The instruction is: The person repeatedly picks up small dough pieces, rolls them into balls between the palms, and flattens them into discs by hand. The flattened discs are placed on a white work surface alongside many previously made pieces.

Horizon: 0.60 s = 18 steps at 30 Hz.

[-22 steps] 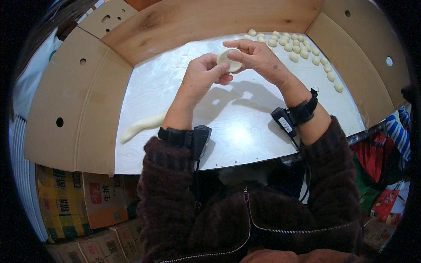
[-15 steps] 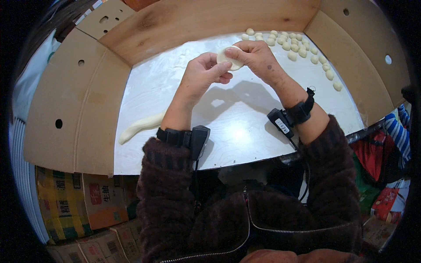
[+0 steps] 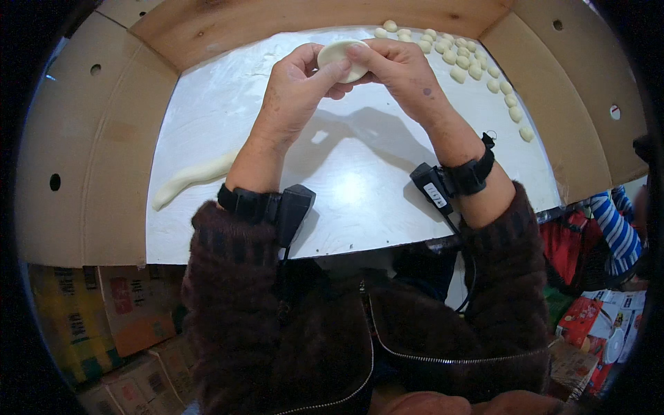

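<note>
A flat, round disc of pale dough (image 3: 336,54) is pinched between both of my hands above the far part of the white board. My left hand (image 3: 296,77) grips its lower left side, thumb on top and fingers beneath. My right hand (image 3: 401,75) holds its right side, the thumb pressing on the face of the disc. Part of the disc's rim is covered by the fingers. Below my left wrist lies a long roll of dough (image 3: 195,176), partly hidden behind the forearm. Several small dough balls (image 3: 458,74) sit at the far right of the board.
Cardboard walls flank the white board (image 3: 346,221) at the left (image 3: 128,131) and right (image 3: 560,90), with a wooden panel (image 3: 311,15) at the back. Flour dusts the far left. Black straps with small boxes and cables circle both wrists. Cartons (image 3: 135,304) stand below left.
The whole view has shifted, so the board sits a little higher and further left. Both hands still hold the dough disc, with thumbs slightly repositioned on it.
</note>
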Tool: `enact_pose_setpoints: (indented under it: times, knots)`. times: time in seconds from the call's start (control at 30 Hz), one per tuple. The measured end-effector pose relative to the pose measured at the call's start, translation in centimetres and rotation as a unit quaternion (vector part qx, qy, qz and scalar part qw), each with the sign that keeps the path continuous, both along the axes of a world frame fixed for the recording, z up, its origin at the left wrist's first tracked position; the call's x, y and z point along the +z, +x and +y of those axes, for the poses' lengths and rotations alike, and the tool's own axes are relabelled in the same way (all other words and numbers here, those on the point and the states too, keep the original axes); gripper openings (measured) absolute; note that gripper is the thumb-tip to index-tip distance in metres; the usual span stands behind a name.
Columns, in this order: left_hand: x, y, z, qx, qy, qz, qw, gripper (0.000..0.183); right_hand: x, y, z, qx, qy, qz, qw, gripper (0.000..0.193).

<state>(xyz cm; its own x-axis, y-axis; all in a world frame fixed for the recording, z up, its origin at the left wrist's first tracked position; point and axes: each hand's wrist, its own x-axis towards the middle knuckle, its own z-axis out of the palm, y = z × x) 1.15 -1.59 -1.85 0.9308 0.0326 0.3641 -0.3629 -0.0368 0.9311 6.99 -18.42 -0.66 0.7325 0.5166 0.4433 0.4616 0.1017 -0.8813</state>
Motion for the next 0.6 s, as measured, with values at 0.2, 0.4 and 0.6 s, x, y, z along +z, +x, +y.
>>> enact_pose_setpoints:
  times: [0.2,0.4,0.6]
  knots:
    - [0.7,-0.6,0.7,-0.017,0.033,0.041,0.998,0.029,0.7,-0.5,0.1,-0.007,-0.044,-0.014,0.999,0.031]
    - [1.1,-0.7,0.0,-0.035,-0.037,0.036,0.998,0.031,0.9,-0.8,0.1,-0.005,0.0,0.028,1.0,0.03]
    - [1.5,-0.9,0.5,-0.013,-0.01,0.015,1.0,0.024,1.1,-1.3,0.5,0.009,0.01,0.079,0.997,0.033]
